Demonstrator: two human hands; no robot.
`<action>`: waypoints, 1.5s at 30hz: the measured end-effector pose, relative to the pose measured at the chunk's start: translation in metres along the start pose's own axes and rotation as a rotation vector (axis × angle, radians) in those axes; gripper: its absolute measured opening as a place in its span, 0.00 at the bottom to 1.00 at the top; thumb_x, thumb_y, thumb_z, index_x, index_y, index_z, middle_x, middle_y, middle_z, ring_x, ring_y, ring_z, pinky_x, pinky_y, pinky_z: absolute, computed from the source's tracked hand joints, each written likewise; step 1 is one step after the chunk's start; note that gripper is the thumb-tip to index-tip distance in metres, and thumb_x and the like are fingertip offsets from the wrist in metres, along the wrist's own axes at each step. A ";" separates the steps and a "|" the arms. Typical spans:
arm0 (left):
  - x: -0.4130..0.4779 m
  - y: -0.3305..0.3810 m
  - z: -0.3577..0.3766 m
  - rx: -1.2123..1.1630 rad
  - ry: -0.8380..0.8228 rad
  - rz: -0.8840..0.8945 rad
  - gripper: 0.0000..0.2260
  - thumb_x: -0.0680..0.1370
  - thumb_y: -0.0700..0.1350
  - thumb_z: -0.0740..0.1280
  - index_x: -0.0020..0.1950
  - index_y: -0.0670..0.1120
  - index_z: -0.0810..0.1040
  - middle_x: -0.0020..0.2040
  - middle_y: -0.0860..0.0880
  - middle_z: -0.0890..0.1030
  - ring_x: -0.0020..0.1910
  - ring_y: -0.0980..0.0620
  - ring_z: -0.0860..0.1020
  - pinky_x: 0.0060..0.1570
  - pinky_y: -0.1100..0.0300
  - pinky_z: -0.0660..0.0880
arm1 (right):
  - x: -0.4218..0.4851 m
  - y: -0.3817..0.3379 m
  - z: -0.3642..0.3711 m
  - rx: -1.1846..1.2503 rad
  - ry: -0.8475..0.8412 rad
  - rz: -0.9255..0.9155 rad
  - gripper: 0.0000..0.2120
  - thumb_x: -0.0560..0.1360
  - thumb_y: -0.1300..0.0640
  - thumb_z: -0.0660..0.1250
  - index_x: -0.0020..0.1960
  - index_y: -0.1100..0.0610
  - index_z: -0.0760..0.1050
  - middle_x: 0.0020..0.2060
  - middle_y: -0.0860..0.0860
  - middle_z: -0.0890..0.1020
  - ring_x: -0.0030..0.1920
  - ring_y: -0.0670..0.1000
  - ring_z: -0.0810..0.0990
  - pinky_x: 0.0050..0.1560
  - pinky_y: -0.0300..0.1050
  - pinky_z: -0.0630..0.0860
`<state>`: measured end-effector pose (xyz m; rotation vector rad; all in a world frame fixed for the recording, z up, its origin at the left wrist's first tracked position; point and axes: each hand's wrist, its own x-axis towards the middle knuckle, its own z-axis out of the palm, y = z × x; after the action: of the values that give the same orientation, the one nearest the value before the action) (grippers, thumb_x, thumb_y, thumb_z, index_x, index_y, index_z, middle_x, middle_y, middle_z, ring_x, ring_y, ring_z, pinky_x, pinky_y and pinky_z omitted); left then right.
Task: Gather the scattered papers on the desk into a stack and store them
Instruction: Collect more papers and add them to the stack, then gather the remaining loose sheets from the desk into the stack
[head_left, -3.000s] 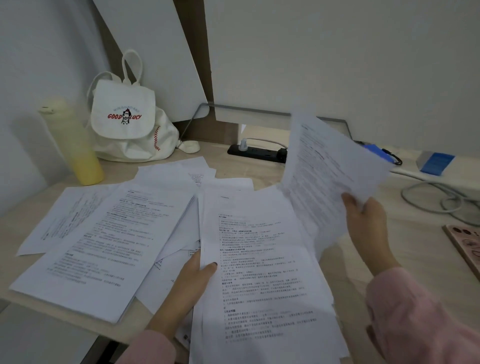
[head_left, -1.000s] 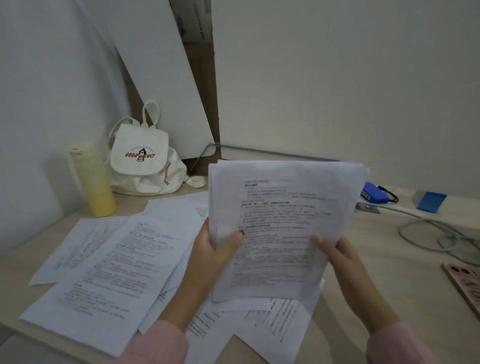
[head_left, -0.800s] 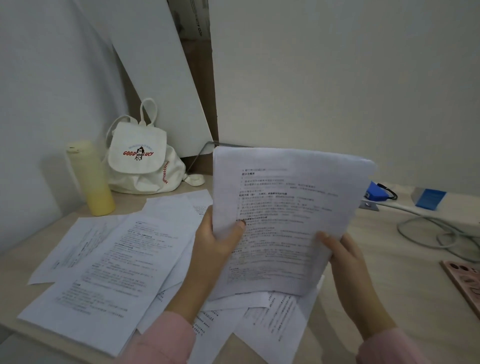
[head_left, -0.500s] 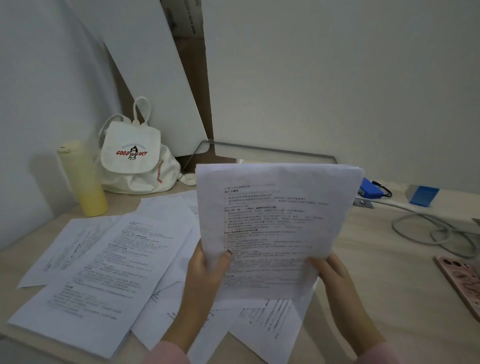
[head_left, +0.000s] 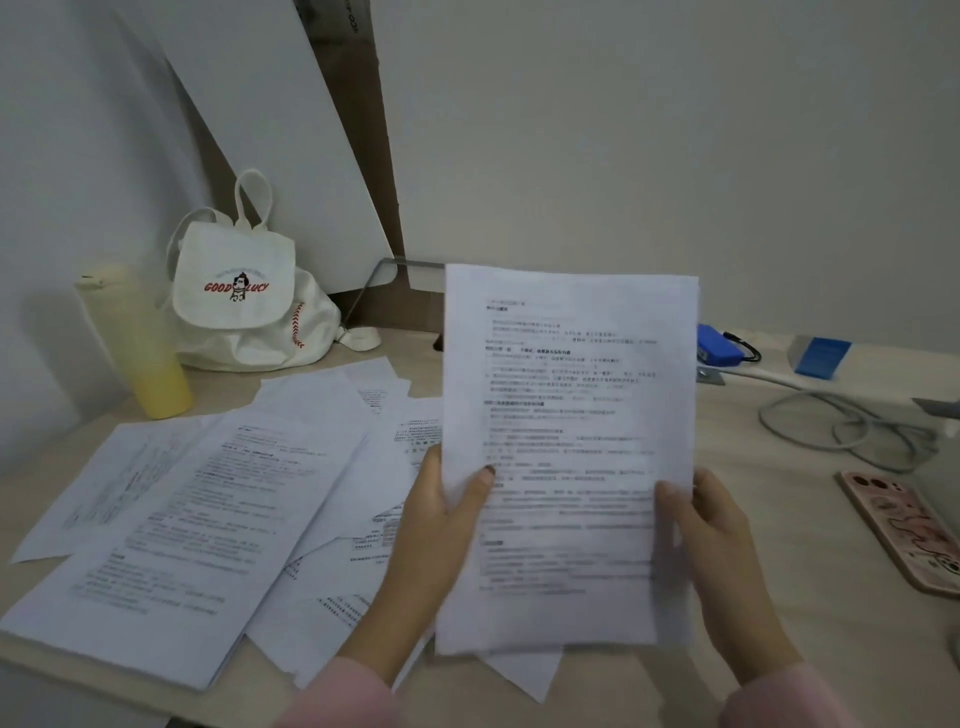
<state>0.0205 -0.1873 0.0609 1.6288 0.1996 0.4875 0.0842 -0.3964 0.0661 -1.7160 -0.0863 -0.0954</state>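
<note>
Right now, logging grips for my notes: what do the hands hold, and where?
A bundle of white printed sheets, upright; left hand and right hand pinch its lower side edges.

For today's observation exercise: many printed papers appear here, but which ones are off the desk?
The upright bundle of papers, gripped by the left hand and right hand. The other sheets lie flat and scattered on the desk.

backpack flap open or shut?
Shut: the backpack stands upright, its printed flap folded down over the front.
</note>
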 end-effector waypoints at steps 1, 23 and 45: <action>0.001 0.001 0.010 0.015 -0.031 -0.032 0.08 0.77 0.48 0.65 0.52 0.61 0.72 0.47 0.65 0.82 0.47 0.68 0.79 0.41 0.73 0.75 | 0.001 0.001 -0.010 -0.031 0.026 0.021 0.05 0.77 0.58 0.61 0.45 0.53 0.75 0.42 0.51 0.82 0.41 0.49 0.79 0.36 0.43 0.72; -0.027 -0.046 0.112 0.229 -0.512 -0.373 0.19 0.76 0.34 0.57 0.62 0.51 0.75 0.53 0.52 0.81 0.52 0.51 0.81 0.56 0.48 0.77 | -0.022 0.068 -0.104 -0.866 0.169 0.436 0.21 0.73 0.59 0.64 0.65 0.61 0.68 0.65 0.64 0.67 0.64 0.64 0.64 0.64 0.50 0.63; -0.008 -0.049 -0.221 0.796 0.154 -0.200 0.21 0.79 0.43 0.62 0.71 0.44 0.65 0.73 0.45 0.65 0.71 0.47 0.62 0.70 0.56 0.58 | -0.071 -0.030 0.201 0.154 -0.658 0.495 0.18 0.75 0.64 0.63 0.65 0.61 0.71 0.56 0.55 0.78 0.60 0.53 0.76 0.60 0.42 0.71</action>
<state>-0.0723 0.0154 0.0221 2.3098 0.7366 0.3987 0.0127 -0.1933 0.0578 -1.5098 -0.1469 0.8242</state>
